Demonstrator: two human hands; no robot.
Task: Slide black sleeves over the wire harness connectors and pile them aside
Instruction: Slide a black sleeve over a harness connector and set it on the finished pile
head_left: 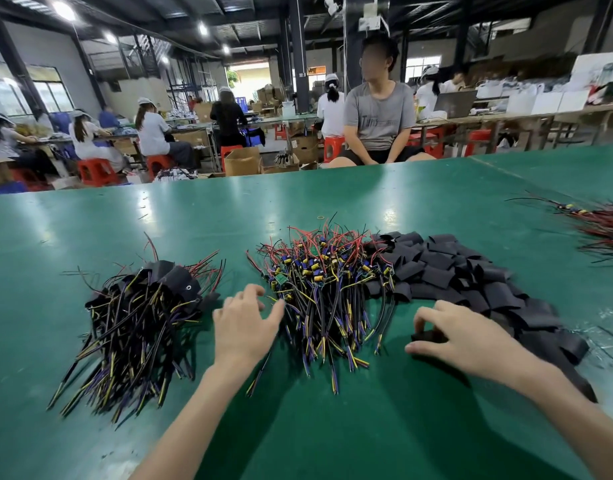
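Your left hand [244, 323] hovers centre-left over the glossy green desk [315, 427], fingers spread and mostly straight, holding nothing, tips just beside the middle pile. Your right hand [460, 337], lower right of centre, pinches one black sleeve [425, 336] between thumb and curled fingers, low at the desk; can't tell if it touches. The middle pile of bare harnesses [325, 278] is thin red, black, yellow and blue-purple wires, tangled, with small yellow and blue components at the far end. Touching it on the right is a heap of black sleeves [471, 282]: matte, flattened short tubes, overlapping like shingles, trailing to the lower right. At the left of the frame, apart, is a pile of sleeved harnesses [142, 306], with black sleeves at the far end and stiff wire tails fanning toward you. At the far right edge is another red-and-black wire bundle [602, 230]. Across the desk sits a person in a grey T-shirt [379, 112], with red plastic stools [97, 171] and cardboard boxes [242, 162] behind.
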